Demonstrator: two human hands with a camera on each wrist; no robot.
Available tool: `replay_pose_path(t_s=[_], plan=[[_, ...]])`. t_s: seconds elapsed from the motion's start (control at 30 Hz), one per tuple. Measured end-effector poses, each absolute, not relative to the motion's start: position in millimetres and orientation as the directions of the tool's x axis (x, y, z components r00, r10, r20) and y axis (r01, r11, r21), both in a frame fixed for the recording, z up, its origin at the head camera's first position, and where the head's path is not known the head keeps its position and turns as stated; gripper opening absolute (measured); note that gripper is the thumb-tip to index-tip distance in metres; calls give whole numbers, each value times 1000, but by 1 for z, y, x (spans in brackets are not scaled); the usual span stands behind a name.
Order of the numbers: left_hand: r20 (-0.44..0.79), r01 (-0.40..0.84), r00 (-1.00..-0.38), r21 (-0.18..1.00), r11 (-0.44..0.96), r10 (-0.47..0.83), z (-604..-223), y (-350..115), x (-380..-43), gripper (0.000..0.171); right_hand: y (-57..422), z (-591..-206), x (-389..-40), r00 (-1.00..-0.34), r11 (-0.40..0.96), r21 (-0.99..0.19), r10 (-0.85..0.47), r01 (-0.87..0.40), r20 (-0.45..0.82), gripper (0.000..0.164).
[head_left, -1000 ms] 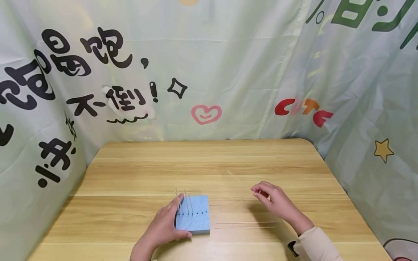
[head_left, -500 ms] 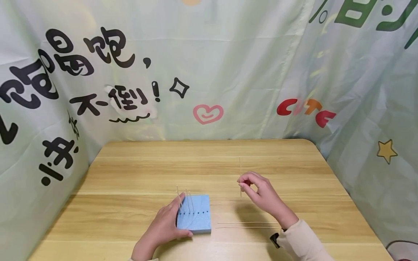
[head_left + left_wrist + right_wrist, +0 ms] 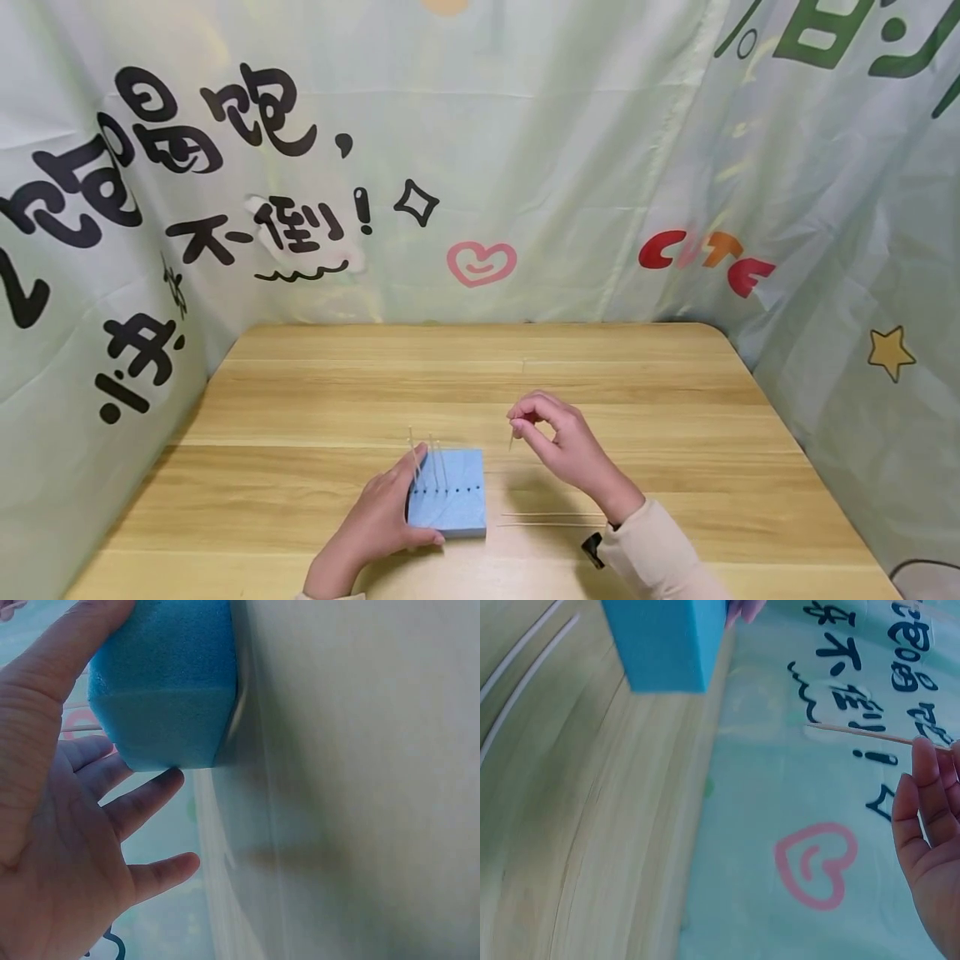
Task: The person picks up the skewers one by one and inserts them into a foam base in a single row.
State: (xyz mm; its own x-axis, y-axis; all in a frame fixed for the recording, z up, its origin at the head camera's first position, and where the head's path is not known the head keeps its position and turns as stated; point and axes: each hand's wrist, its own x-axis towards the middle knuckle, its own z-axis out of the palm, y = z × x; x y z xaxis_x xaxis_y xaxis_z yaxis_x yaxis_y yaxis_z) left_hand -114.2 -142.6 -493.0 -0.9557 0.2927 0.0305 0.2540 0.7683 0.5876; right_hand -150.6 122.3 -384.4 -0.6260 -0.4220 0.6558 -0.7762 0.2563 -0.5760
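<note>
A blue foam block (image 3: 462, 514) stands on the table, with a row of dark holes across its top. Several thin sticks (image 3: 445, 468) rise from the holes on its left part. My left hand (image 3: 372, 518) grips the block from the left, thumb at the near edge and fingers along the far left side. To the right of the block and above the table, my right hand (image 3: 567, 444) pinches a thin wooden stick (image 3: 859, 732) between thumb and fingertips. Its lower end points down in the head view.
Two more thin sticks (image 3: 536, 526) lie side by side on the wooden table (image 3: 337, 383), right of the block and partly behind the right forearm. A printed cloth (image 3: 555, 167) hangs behind the table and along both sides.
My right hand has moved left toward the block, carrying the stick, which was not clearly visible a second ago. The left hand still holds the block in place.
</note>
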Motion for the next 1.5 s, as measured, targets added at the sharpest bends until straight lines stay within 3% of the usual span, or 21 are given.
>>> replay_pose_path(t_s=[0.67,1.0,1.4,1.5], plan=[[50,277,-950,585,762,307,-495,-143,-115,120,78,-408,-143,-604,99,-658,-516,-747,608,14],[49,280,-949,591,757,313,-494,-143,-115,120,72,-416,-142,-647,105,-707,-514,-700,564,13],[54,282,-948,594,753,313,-494,-144,-115,119,69,-464,-158,-633,111,-702,-545,-704,549,5],[49,278,-949,596,753,311,-494,-145,-115,120,69,-458,-153,-634,116,-706,-557,-699,536,7]])
